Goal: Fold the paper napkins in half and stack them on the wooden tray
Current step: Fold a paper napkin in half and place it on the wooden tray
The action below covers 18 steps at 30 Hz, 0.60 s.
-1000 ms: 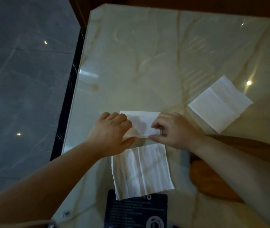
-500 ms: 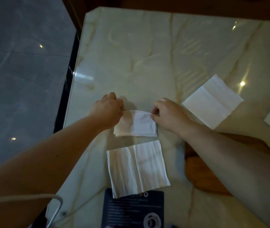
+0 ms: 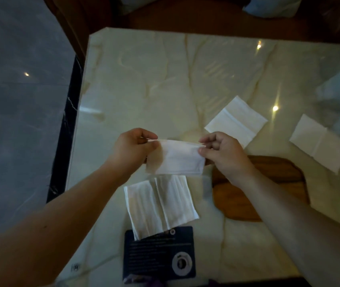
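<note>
A folded white napkin (image 3: pixel 177 158) hangs in the air above the table, held by both hands at its top corners. My left hand (image 3: pixel 132 148) pinches its left corner and my right hand (image 3: pixel 223 152) pinches its right corner. Below it an unfolded napkin (image 3: pixel 160 206) lies flat on the marble. The wooden tray (image 3: pixel 279 175) lies to the right, partly under my right forearm, with nothing visible on it. Two more flat napkins lie beyond: one (image 3: pixel 236 121) above the tray, another (image 3: pixel 320 143) further right.
A dark blue card (image 3: pixel 158 255) lies at the near edge, partly under the unfolded napkin. The marble table (image 3: pixel 144 79) ends at the left along a black edge, with grey floor (image 3: pixel 20 100) beyond. Brown furniture stands past the far edge.
The napkin was being pressed and folded on the table; both hands have since lifted it, folded, into the air. The view has pulled back, showing more of the tray and a further napkin.
</note>
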Available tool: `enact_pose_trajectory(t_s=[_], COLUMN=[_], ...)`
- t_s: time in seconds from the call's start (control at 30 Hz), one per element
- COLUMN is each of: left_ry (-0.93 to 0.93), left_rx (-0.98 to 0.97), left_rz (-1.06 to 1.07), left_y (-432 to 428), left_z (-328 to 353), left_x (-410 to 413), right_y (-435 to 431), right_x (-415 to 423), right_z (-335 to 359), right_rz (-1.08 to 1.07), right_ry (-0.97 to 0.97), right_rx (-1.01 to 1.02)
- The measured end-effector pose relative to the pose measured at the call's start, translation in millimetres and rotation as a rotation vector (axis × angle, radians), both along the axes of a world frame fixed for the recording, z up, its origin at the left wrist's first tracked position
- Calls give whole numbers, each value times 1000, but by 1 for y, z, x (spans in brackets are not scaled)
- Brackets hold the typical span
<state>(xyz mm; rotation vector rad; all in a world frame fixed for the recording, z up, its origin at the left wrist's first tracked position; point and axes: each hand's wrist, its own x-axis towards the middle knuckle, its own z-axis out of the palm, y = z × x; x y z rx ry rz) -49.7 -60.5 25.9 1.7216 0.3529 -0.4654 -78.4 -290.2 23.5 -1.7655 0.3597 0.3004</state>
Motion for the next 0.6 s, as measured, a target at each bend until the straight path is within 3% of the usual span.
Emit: enact_pose_trajectory(t_s=[0.17, 0.3, 0.6], left_ry=[106, 129, 147], left_rx=[-110, -70, 109], left_rz=[36, 20, -70], left_y=[-42, -78, -169], left_z=[10, 10, -3], left_x=[-26, -45, -77], right_y=[-38, -73, -163], right_x=[-31, -54, -82], right_z=[5, 3, -11], right_rz=[-118, -144, -63], right_ry=[71, 219, 249], right_rx=[77, 211, 86])
